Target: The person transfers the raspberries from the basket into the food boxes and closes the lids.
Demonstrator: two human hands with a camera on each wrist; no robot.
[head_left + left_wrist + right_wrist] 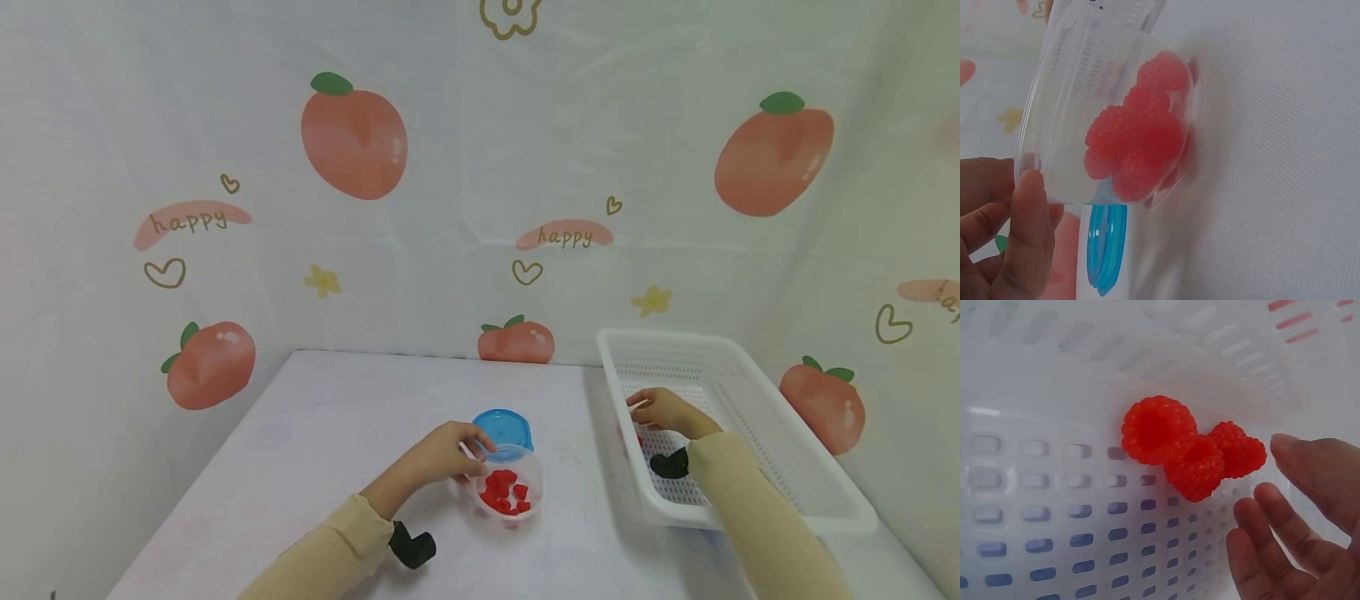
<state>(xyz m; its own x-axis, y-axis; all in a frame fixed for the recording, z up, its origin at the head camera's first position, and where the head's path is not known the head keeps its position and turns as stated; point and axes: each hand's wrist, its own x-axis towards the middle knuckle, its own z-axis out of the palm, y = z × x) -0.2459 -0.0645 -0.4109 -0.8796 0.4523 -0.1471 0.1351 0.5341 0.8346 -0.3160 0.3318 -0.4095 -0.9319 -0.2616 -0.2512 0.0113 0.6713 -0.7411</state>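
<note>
In the right-wrist view, raspberries (1194, 470) lie mid-frame, left of the right hand (1304, 547), its grip loose and empty; the left hand (1022, 234) pinches the clear tub (1063, 140).

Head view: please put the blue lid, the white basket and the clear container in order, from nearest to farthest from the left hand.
1. Clear container: held at its rim by the left hand.
2. Blue lid: just beyond the container.
3. White basket: farther away, on the right.
</note>
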